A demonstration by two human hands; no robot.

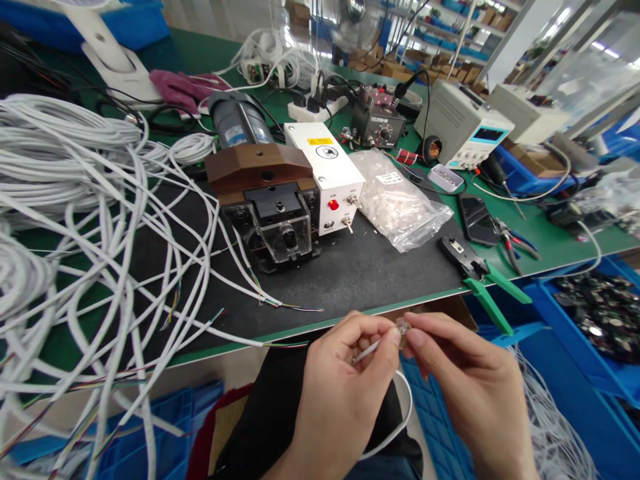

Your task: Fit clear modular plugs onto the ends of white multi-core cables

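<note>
Left hand (345, 380) pinches a white cable (400, 420); right hand (470, 380) pinches a clear connector (403, 327) at its tip; behind lie green crimpers (480, 277), a bagged-connector pouch (400, 207), tangled cables (75, 220).

On the bench, the cable heap (65, 220) lies left of the machine (285, 193), the bag (400, 200) right.
</note>
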